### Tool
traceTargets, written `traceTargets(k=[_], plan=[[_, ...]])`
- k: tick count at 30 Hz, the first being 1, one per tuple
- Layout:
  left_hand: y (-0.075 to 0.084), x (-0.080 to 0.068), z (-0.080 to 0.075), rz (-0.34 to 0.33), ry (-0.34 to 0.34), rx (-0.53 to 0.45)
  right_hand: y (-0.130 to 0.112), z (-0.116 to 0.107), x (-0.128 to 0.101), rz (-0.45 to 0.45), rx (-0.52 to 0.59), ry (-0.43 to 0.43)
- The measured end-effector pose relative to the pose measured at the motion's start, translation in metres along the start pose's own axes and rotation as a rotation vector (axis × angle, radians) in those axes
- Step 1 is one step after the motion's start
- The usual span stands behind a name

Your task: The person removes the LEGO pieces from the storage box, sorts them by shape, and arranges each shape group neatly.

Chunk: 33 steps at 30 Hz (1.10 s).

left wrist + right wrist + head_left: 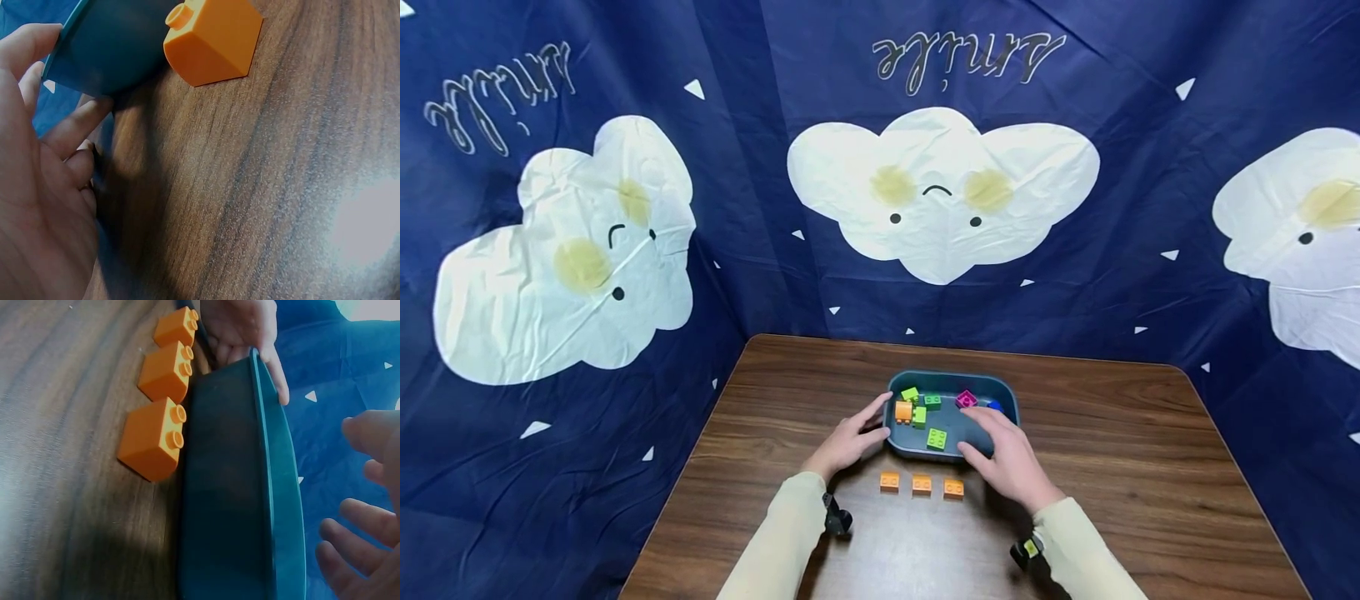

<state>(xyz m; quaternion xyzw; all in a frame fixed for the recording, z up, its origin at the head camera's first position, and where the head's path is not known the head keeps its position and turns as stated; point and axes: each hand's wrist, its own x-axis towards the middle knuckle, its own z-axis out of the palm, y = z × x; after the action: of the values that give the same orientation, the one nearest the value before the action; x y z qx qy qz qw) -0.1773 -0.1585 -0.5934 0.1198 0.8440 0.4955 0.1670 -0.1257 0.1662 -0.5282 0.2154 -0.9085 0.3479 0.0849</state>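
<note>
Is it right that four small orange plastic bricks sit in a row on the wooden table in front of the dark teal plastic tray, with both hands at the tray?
Not quite: there are three small orange plastic bricks, not four. The head view shows them in a row on the wooden table in front of the dark teal plastic tray, with the left hand and right hand at it; the right wrist view confirms three.

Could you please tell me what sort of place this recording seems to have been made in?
Probably a staged indoor recording corner rather than a lived-in room: a dark blue cloud-print cloth hangs round a wooden table, which bears only a tray of toy bricks and three orange bricks.
</note>
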Motion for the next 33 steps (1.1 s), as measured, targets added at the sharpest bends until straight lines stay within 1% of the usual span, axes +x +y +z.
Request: traceTargets(k=[7,16,22,33], plan=[[0.0,0.0,-0.001,-0.002,-0.002,-0.011,0.001,0.003,0.019,0.034,-0.012,-0.055],[-0.001,0.0,-0.001,-0.004,-0.003,-0.015,0.002,0.005,0.039,0.047,-0.031,-0.088],[-0.001,0.0,-0.001,-0.005,-0.009,-0.019,0.008,0.004,0.042,0.043,-0.049,-0.087],[-0.001,0.0,-0.002,-0.003,-0.009,-0.019,0.022,-0.007,0.041,0.07,-0.057,-0.068]])
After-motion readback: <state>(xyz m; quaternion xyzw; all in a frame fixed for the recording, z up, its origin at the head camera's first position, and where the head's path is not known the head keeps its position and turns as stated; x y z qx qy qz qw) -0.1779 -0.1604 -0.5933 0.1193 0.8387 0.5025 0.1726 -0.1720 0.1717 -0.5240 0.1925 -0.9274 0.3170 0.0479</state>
